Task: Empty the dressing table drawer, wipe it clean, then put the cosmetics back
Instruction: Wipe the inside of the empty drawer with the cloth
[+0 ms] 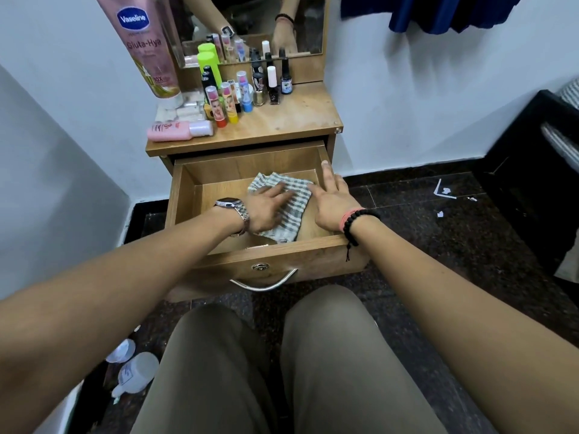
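The wooden drawer (185,198) of the small dressing table is pulled out, with only a green-and-white checked cloth (289,211) inside. My left hand (266,208) lies flat on the cloth, fingers straight, pressing it to the drawer floor. My right hand (332,198) rests on the drawer's right wall, its fingers extended, one reaching the cloth's edge. The cosmetics stand on the tabletop (297,120): a pink bottle (178,130) lying down, lip balm sticks (222,104), nail polish bottles (272,86), a green-capped can (208,65) and a tall Vaseline tube (147,45).
A mirror (250,23) stands at the back of the table. White walls close in at left and behind. A black piece of furniture (532,170) is at right. White plastic items (134,371) and paper scraps (441,192) lie on the dark floor. My knees are below the drawer.
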A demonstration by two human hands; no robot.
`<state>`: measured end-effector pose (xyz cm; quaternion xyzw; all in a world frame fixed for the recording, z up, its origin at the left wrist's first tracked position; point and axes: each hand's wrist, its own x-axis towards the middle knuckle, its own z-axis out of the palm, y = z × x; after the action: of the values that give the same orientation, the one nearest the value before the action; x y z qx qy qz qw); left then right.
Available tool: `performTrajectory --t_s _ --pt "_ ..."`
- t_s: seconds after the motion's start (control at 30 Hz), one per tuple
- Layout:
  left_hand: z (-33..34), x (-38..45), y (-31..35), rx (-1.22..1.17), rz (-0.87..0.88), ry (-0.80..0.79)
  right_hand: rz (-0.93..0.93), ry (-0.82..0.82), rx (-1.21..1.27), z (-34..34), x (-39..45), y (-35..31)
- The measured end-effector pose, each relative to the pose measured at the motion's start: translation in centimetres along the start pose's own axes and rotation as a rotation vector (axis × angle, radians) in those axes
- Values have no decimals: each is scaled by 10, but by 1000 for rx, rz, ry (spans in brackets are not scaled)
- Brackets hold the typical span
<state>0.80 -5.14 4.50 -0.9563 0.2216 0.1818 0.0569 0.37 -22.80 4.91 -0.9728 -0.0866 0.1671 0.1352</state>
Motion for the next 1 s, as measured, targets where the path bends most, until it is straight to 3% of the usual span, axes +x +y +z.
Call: performTrajectory --t_s 0.1,0.3,0.6,0.77,1.0 --pt "15 2 8 -50 -67 -137 -6 0 -1 1 2 1" --pt "14 44 34 23 6 -125 -5 7 12 2 5 3" --pt "-3 66 18 -9 -100 -33 -25 15 18 6 9 5" --pt "4 44 11 27 -107 45 -15 6 25 2 4 2" --pt "0 -40 -33 -16 -125 -63 -6 -33 -19 -7 -10 -5"
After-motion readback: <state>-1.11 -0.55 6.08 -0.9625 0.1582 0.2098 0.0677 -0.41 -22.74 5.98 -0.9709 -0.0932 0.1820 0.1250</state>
